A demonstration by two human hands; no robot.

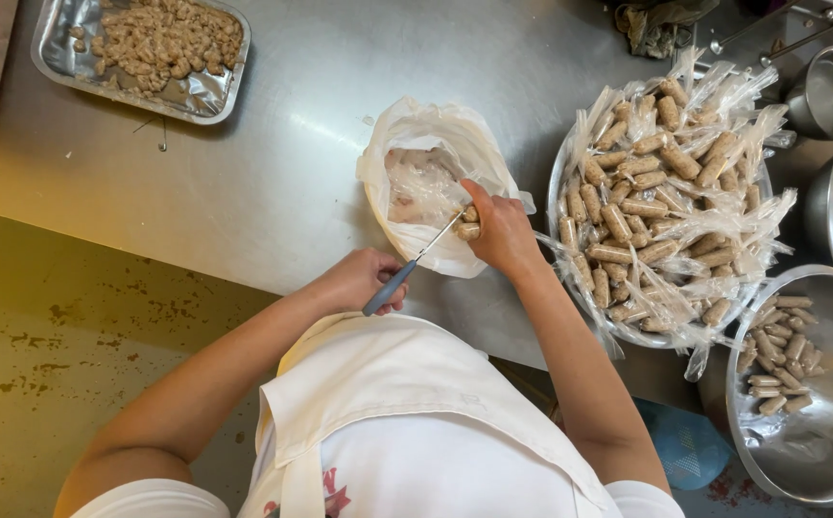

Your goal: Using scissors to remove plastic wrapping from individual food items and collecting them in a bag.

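Head view: the left hand [357,279] is closed around the grey handle of a small knife [415,264], whose thin blade runs up and to the right to meet a short wrapped sausage roll [469,230]. The right hand [505,230] pinches that roll between thumb and fingers [471,192], holding it over the open mouth of a white plastic bag [445,144] that lies on the steel surface [282,173] and already holds crumpled clear wrappers. Just right of that hand, a round bowl [559,163] is heaped with rolls in their clear wrappers [647,206]; lower right, a steel bowl [820,460] holds a few bare rolls [779,360]. A foil tray of meat pieces [162,43] sits well apart at top left.

The main risk, as I judge it, is the blade: its tip sits very close to the right thumb, so a slip on slick plastic could nick skin. Pressing too deep could also cut into the roll instead of only its wrapper. The roll looks greasy and is held by a light pinch, so it could drop into the waste bag among the wrappers. The heaped bowl's trailing wrapper ends lie near the right forearm and could be dragged.
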